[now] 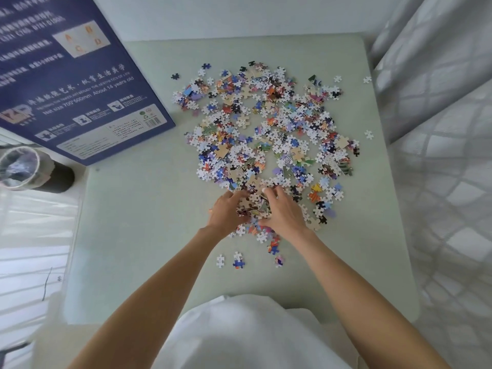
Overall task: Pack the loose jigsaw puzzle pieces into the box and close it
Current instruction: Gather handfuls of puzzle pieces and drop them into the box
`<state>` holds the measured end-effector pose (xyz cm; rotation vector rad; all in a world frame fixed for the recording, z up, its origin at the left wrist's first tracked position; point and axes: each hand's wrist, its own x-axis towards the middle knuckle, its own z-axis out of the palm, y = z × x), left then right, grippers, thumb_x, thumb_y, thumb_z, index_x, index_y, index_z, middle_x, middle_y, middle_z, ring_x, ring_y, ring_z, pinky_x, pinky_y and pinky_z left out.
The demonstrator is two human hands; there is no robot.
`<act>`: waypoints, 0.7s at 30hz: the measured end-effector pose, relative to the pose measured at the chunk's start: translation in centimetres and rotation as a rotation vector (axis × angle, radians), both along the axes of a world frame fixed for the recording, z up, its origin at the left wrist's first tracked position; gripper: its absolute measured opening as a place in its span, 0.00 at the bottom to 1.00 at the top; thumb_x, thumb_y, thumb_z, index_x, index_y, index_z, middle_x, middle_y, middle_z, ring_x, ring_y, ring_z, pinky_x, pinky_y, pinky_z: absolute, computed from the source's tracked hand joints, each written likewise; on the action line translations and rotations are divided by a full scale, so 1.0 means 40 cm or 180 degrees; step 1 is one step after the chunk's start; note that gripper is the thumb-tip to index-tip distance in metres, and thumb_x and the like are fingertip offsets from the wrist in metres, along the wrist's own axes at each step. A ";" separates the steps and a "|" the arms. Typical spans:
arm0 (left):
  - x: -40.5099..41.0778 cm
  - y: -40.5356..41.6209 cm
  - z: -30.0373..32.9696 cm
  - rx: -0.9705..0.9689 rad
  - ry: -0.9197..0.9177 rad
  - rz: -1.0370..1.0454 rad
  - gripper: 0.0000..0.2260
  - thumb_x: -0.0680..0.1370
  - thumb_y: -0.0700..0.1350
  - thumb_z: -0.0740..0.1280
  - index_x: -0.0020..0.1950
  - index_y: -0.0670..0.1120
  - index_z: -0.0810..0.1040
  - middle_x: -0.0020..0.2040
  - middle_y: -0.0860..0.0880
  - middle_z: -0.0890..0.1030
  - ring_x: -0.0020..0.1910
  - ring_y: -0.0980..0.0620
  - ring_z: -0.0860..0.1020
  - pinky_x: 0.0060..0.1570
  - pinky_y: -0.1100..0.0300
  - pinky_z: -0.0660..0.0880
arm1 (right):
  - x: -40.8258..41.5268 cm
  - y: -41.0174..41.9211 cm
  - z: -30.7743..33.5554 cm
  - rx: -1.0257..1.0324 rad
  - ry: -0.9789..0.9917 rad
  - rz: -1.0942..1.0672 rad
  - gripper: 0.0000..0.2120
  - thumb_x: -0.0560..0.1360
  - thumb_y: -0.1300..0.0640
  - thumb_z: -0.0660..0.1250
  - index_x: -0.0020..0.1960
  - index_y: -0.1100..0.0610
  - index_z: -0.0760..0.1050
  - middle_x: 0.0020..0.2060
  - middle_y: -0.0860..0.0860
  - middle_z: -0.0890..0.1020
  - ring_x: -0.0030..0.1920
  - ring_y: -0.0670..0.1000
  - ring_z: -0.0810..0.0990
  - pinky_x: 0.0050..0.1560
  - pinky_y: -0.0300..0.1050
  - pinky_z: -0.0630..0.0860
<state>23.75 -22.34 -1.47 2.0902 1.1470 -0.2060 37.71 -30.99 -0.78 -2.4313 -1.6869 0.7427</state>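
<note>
A wide heap of loose jigsaw pieces (266, 129), many white side up, covers the middle and far part of the pale green table (138, 222). At the heap's near edge my left hand (226, 211) and my right hand (283, 209) cup a small mound of pieces (253, 205) between them, fingers curled round it from both sides. A few stray pieces (238, 262) lie nearer to me. The dark blue puzzle box (80, 83), printed side showing, leans at the table's far left; its opening is not visible.
A clear bin with a dark base (24, 169) stands on the floor left of the table. Light curtains (439, 129) hang along the right. Single pieces (368, 134) lie apart near the right edge. White clothing (239, 336) fills the bottom.
</note>
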 end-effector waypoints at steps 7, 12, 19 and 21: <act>-0.005 0.000 0.006 -0.0148 -0.0206 0.0306 0.21 0.70 0.48 0.74 0.62 0.52 0.76 0.55 0.49 0.81 0.51 0.49 0.78 0.49 0.57 0.74 | -0.001 -0.007 -0.006 0.0065 0.0521 -0.0298 0.32 0.65 0.47 0.75 0.63 0.58 0.68 0.58 0.54 0.72 0.51 0.52 0.76 0.51 0.48 0.76; -0.011 0.003 0.019 -0.0257 -0.0327 0.0353 0.19 0.70 0.48 0.74 0.60 0.52 0.77 0.53 0.50 0.82 0.49 0.52 0.79 0.49 0.60 0.74 | 0.009 -0.010 0.012 -0.0121 0.0832 -0.0324 0.44 0.62 0.35 0.71 0.70 0.57 0.63 0.62 0.54 0.68 0.57 0.54 0.74 0.53 0.48 0.74; -0.009 0.012 0.031 -0.0619 -0.0366 0.0604 0.13 0.75 0.53 0.67 0.58 0.53 0.78 0.52 0.51 0.81 0.48 0.53 0.78 0.48 0.60 0.75 | -0.008 -0.016 0.010 0.0256 0.0847 -0.0580 0.27 0.69 0.46 0.72 0.65 0.55 0.73 0.56 0.52 0.70 0.48 0.48 0.73 0.45 0.34 0.67; -0.002 0.011 0.030 -0.0611 -0.0346 0.0692 0.12 0.74 0.52 0.69 0.56 0.53 0.79 0.50 0.51 0.81 0.47 0.52 0.78 0.45 0.60 0.74 | -0.012 -0.020 0.005 0.0341 0.0874 -0.0692 0.26 0.68 0.49 0.73 0.63 0.55 0.74 0.55 0.51 0.71 0.45 0.46 0.71 0.45 0.33 0.67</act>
